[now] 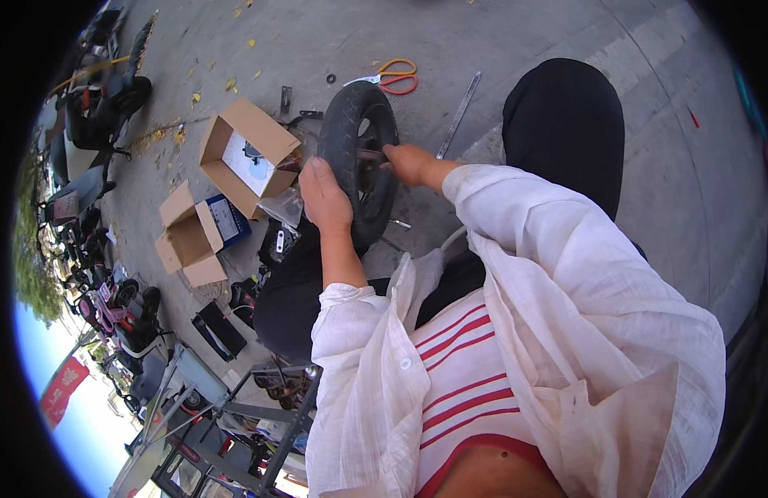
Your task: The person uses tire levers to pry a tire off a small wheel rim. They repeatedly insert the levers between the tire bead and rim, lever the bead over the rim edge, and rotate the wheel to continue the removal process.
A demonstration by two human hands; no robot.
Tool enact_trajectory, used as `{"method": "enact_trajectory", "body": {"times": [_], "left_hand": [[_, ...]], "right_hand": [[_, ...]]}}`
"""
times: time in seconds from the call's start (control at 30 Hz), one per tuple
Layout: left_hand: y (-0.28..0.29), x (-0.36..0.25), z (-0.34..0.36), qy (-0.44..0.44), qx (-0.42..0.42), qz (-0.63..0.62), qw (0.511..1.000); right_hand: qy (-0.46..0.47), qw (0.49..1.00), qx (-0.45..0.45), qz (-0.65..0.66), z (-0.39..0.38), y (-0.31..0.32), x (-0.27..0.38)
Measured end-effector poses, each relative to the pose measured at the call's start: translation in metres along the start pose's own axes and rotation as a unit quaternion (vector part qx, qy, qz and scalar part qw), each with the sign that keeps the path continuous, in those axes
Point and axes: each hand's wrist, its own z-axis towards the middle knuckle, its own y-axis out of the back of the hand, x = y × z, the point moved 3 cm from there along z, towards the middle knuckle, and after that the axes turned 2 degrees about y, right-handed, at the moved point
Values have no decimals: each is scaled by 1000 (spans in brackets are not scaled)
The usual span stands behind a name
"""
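The wheel (332,129) with its black tyre stands upright on the grey pavement (516,33), between the person's 2 hands. The left hand (326,197) lies along the tyre's left side; its fingers are partly turned out of sight, so I cannot tell how firmly they close on it. The right hand (410,163) reaches to the wheel's open side with fingers curled at the reddish-brown part (370,155) near the hub; whether it pinches that part cannot be told.

Left of the wheel are 2 open cardboard boxes. The upper box (269,133) holds a white sheet (244,162) with a small dark item (252,153) on it, too small to identify. The lower box (182,241) has its flaps spread, and its contents are hard to make out. A blue box (228,221) sits against it, partly covered by a flap. A clear plastic bag (282,207) lies near the left hand, its contents unclear. Farther down is a black tray (219,330), its inside too dark to read.

Beyond the wheel lie scissors (399,76) with orange and red handles, and a long metal bar (460,114). At the far left, parked scooters (110,108) blur and bend toward the rim.
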Motion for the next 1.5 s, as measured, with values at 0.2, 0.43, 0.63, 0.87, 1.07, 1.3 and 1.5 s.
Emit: {"method": "enact_trajectory", "body": {"times": [0.2, 0.43, 0.63, 0.87, 1.07, 1.3, 1.5], "left_hand": [[-4, -23, -22, -29, -13, 59, 998], [-8, -42, -38, -45, -45, 112, 992], [-19, -42, -32, -33, -38, 80, 995], [-14, -43, -32, 5, -51, 83, 995], [2, -35, -28, 35, -50, 74, 995], [9, -33, -32, 16, -62, 83, 995], [11, -30, -38, 34, -45, 89, 994]], "right_hand": [[-31, 999, -1, 32, 11, -28, -8], [52, 996, -41, 56, 34, -63, -36], [18, 997, -69, 21, 31, -47, -54], [-81, 992, -14, -99, 1, 12, -27], [-71, 987, 117, 83, -10, 19, -35], [118, 933, 2, -341, 14, 99, -32], [138, 867, -79, -472, 20, 168, 45]]}}
